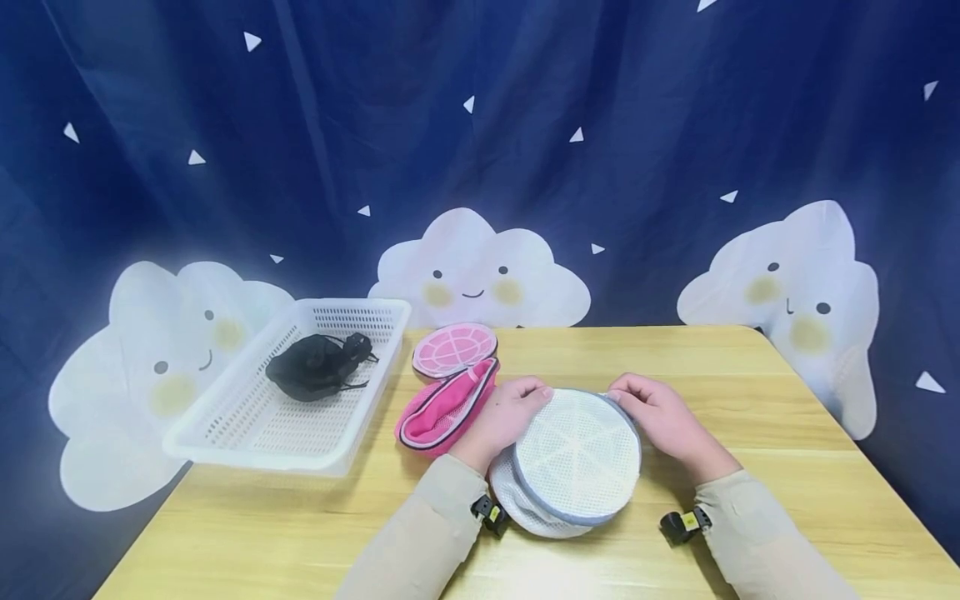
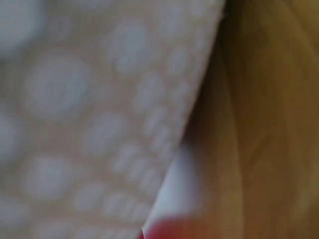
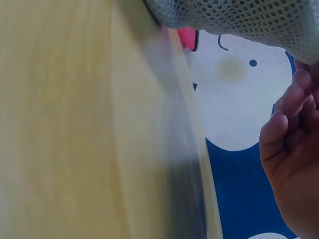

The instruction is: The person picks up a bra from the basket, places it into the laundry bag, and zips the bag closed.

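Note:
A round white mesh laundry bag (image 1: 577,454) with grey-blue edging is in front of me, its flat disc face tilted up. My left hand (image 1: 510,414) holds its upper left rim, thumb on the edge. At the upper right rim my right hand (image 1: 660,410) pinches the edging. In the right wrist view, the curled fingers (image 3: 294,94) meet the mesh (image 3: 234,20). Blurred mesh (image 2: 89,109) fills much of the left wrist view, where the hand is out of sight. Just beyond my left hand lies a pink mesh laundry bag (image 1: 442,412), unzipped, its round lid (image 1: 454,350) folded back.
A white perforated plastic basket (image 1: 337,458) stands at the left of the wooden table (image 1: 810,500). Inside it lies a black bundled bag (image 1: 315,367) with cords. A blue curtain (image 1: 525,50) with clouds hangs behind the table's far edge.

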`<action>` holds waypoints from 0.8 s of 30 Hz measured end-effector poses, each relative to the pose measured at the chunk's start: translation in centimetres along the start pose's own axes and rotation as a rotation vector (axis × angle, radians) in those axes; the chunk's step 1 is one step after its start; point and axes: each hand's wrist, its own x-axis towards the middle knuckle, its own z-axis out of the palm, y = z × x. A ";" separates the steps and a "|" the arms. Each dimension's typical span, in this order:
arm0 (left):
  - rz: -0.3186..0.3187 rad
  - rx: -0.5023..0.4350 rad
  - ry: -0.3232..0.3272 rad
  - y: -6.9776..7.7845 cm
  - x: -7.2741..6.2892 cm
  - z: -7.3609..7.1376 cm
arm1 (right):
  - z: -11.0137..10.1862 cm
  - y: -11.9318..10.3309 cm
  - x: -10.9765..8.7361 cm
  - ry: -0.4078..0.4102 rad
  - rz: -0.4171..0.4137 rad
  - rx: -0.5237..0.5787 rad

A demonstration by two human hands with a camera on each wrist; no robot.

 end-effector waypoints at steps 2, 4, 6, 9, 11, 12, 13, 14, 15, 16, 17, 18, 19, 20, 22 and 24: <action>-0.013 -0.007 0.006 -0.2 0.1 -0.1 | 0.0 0.2 0.0 0.000 -0.005 -0.003; -0.017 -0.014 0.007 -0.3 0.1 -0.1 | -0.1 0.3 0.0 -0.001 -0.006 0.003; -0.011 -0.023 0.003 -0.3 0.1 -0.1 | -0.1 0.3 0.0 -0.002 -0.008 0.004; 0.002 -0.030 -0.002 -0.2 0.2 -0.1 | -0.2 0.2 0.0 0.001 -0.010 0.006; 0.009 -0.035 -0.006 -0.2 0.2 -0.1 | -0.1 0.2 0.0 0.000 -0.010 0.011; 0.012 -0.036 -0.008 -0.2 0.2 -0.1 | -0.1 0.2 0.0 -0.001 -0.010 0.014; 0.015 -0.037 -0.010 -0.2 0.2 -0.1 | -0.1 0.3 0.0 -0.002 -0.011 0.018; 0.018 -0.040 -0.013 -0.2 0.3 -0.1 | -0.1 0.3 0.0 -0.001 -0.010 0.020; 0.019 -0.040 -0.015 -0.2 0.3 -0.1 | 0.0 0.4 0.0 -0.001 -0.009 0.021; 0.024 -0.038 -0.017 -0.3 0.3 -0.1 | 0.0 0.4 0.0 0.000 -0.007 0.023; 0.028 -0.037 -0.018 -0.3 0.3 -0.1 | 0.0 0.4 0.0 0.001 -0.004 0.022; 0.033 -0.034 -0.020 -0.4 0.3 -0.1 | 0.0 0.5 0.0 0.003 0.000 0.021; 0.036 -0.031 -0.023 -0.4 0.3 -0.1 | 0.1 0.5 0.0 0.005 0.005 0.016; 0.037 -0.030 -0.028 -0.5 0.3 -0.1 | 0.1 0.5 0.0 0.008 0.010 0.009; 0.038 -0.030 -0.040 -0.6 0.3 -0.2 | 0.2 0.5 0.0 0.012 0.020 -0.003; 0.036 -0.029 -0.052 -0.7 0.3 -0.2 | 0.2 0.1 -0.1 0.016 0.025 -0.016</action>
